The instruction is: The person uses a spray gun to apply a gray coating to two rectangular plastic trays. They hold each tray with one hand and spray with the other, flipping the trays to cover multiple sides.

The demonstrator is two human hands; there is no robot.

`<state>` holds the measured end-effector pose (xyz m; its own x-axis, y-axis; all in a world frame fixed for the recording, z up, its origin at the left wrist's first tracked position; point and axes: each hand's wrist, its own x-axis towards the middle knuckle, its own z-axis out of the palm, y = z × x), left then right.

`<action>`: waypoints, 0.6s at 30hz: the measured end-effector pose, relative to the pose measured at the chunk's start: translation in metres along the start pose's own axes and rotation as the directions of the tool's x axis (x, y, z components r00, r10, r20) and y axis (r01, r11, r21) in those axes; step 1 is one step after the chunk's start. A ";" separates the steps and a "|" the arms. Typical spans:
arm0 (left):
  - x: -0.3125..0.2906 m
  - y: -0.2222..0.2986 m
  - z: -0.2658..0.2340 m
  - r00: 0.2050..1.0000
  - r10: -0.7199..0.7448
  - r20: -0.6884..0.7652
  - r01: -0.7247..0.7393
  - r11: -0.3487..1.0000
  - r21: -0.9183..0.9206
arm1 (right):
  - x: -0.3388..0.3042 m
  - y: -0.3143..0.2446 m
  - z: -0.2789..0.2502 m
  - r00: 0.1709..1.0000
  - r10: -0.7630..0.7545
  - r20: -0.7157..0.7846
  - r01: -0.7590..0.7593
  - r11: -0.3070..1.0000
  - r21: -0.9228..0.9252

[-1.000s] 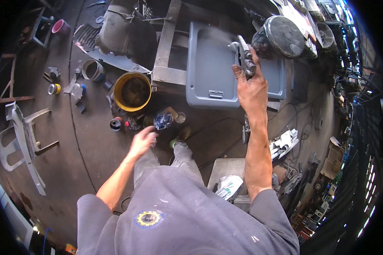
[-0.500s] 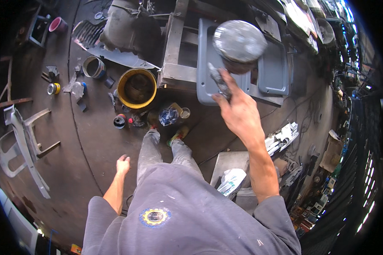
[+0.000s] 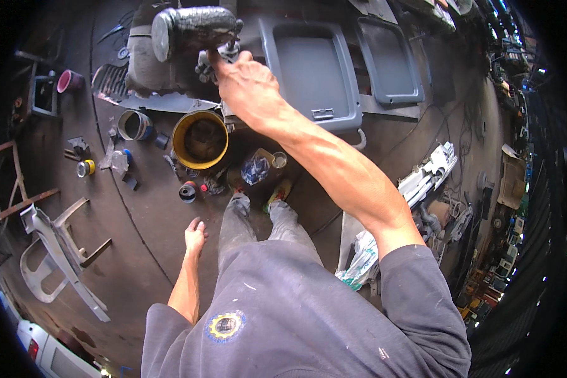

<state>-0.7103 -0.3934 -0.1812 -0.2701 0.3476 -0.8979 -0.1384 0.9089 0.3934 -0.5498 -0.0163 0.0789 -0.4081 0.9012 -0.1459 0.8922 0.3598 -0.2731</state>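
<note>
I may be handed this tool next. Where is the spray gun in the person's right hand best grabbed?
Probably by its round cup, coming from the person's left: the right hand wraps the grip of the spray gun, while the cup juts leftward, roughly sideways and free. Its thick, rounded body suggests a full wrap rather than a pinch.

Right hand [image 3: 249, 83] swung left past grey panel [image 3: 310, 72]; spray gun [image 3: 229, 51] tipped sideways (cup [image 3: 198, 29] faced camera earlier).
</note>
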 end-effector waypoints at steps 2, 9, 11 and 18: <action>0.004 -0.028 -0.013 0.996 -0.044 -0.073 0.048 0.998 0.051 | -0.021 -0.001 0.002 0.998 0.013 0.063 -0.016 0.999 0.050; 0.006 -0.066 -0.027 0.993 -0.049 -0.108 0.075 0.965 0.251 | -0.125 0.004 0.013 0.971 0.099 0.220 -0.125 0.986 0.107; 0.009 -0.050 -0.019 0.998 -0.027 -0.048 0.039 0.966 0.256 | -0.151 0.004 0.008 0.937 0.133 0.322 -0.172 0.980 0.098; 0.020 0.041 0.017 0.990 0.125 0.060 -0.134 0.974 0.185 | -0.218 0.018 -0.017 0.928 0.111 0.356 -0.157 0.982 0.104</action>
<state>-0.7052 -0.3453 -0.1862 -0.2278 0.4713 -0.8520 0.0775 0.8810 0.4667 -0.4416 -0.2019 0.1217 -0.3487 0.7898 -0.5046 0.9203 0.1868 -0.3437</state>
